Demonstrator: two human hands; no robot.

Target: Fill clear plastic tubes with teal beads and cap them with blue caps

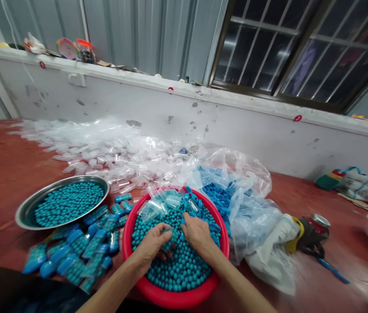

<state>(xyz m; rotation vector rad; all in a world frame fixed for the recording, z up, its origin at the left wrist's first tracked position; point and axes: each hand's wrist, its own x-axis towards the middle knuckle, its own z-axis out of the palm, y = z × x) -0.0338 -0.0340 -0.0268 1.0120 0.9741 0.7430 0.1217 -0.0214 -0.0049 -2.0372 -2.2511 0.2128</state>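
Note:
A red basin [225,243] full of turquoise beads [184,269] stands at the table's front edge. Inside it, my left hand [154,241] curls around what looks like a small clear plastic bottle with beads in it, mostly covered by the fingers. My right hand [197,232] is beside it, low over the beads, fingers bent and drawn together; whatever they hold is hidden. Several empty clear bottles [154,208] lie on the beads at the basin's back, with blue caps [194,204] to their right. Left of the basin, bead-filled bottles with blue caps [78,241] are heaped.
A steel bowl of beads [21,217] sits at left. Clear empty bottles [95,143] spread along the wall. Behind the basin to the right, a plastic bag [249,217] holds blue caps [218,195]. Further right are a lidded jar [321,221] and a blue stick [334,271].

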